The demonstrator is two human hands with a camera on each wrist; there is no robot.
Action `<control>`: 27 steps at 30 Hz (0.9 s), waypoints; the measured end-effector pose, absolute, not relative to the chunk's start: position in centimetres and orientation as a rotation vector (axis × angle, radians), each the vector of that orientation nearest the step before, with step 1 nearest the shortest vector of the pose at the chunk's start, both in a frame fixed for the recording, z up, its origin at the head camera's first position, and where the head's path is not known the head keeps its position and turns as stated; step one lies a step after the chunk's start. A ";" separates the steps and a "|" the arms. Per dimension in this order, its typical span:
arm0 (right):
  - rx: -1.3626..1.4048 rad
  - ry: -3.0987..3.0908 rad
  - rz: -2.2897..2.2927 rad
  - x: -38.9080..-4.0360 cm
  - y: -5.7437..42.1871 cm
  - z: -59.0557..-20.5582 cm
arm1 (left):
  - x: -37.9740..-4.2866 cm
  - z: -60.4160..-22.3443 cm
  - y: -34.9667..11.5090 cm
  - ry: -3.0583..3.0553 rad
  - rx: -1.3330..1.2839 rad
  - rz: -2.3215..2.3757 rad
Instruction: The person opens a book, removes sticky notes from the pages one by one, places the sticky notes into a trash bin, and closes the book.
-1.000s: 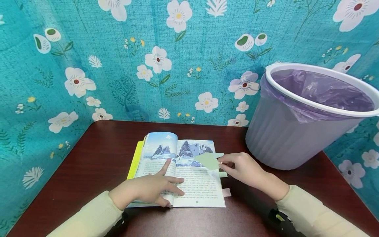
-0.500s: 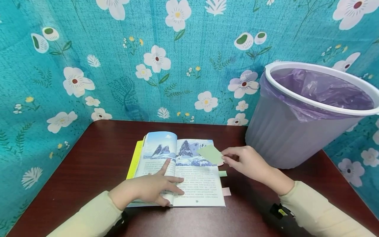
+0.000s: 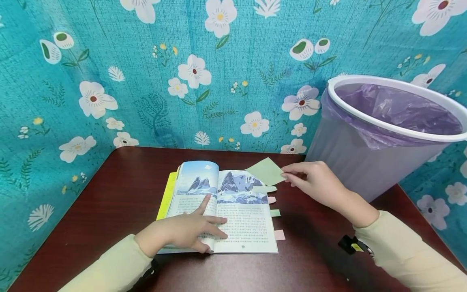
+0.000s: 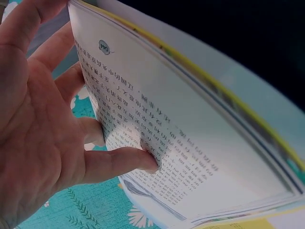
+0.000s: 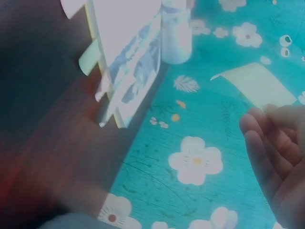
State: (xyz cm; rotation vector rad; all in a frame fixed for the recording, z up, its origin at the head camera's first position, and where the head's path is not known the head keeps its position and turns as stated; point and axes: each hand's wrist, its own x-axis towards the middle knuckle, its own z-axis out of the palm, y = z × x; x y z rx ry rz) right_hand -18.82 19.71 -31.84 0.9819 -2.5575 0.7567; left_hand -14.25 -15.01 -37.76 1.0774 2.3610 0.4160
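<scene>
An open book with mountain pictures lies on the table. My left hand rests across its left page and the fold, fingers spread, pressing the pages down; the left wrist view shows the spread fingers against the printed page. My right hand pinches a corner of a pale green sticky note, raised over the book's upper right corner. In the right wrist view, the note curls at its far edge. A pale green page tab crosses the right-hand picture and sticks out past the page edge.
Below that tab, a small pink tab, a green tab and another pink tab jut from the right edge. A grey bin with a purple liner stands at the back right. A flowered cloth hangs behind the table.
My right hand has lifted the sticky note up and to the right, away from the page edge, uncovering the tabs there. The left hand stays in place on the book.
</scene>
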 end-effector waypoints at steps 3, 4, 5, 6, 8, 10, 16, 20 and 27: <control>0.970 -2.545 0.737 -18.8 19.8 -31.1 | -14.3 -37.7 -15.0 2.363 1.067 0.408; 0.959 -2.545 0.730 -18.8 19.8 -30.8 | -14.3 -37.7 -14.9 2.361 1.068 0.407; 0.945 -2.546 0.727 -18.8 19.9 -30.5 | -14.4 -37.7 -14.9 2.362 1.069 0.404; 0.933 -2.544 0.726 -18.8 19.9 -30.3 | -14.4 -37.6 -14.9 2.363 1.070 0.402; 0.916 -2.535 0.722 -18.8 20.0 -29.7 | -14.4 -37.6 -14.9 2.364 1.074 0.402; 0.907 -2.523 0.721 -18.8 20.1 -29.2 | -14.4 -37.6 -14.9 2.364 1.076 0.406; 0.928 -2.489 0.720 -18.8 20.2 -28.2 | -14.3 -37.6 -14.9 2.367 1.069 0.411; 0.922 -2.475 0.719 -18.8 20.5 -27.9 | -14.2 -37.7 -14.9 2.368 1.064 0.410; 0.872 -2.468 0.670 -18.6 21.3 -26.7 | -14.2 -37.7 -14.9 2.366 1.062 0.409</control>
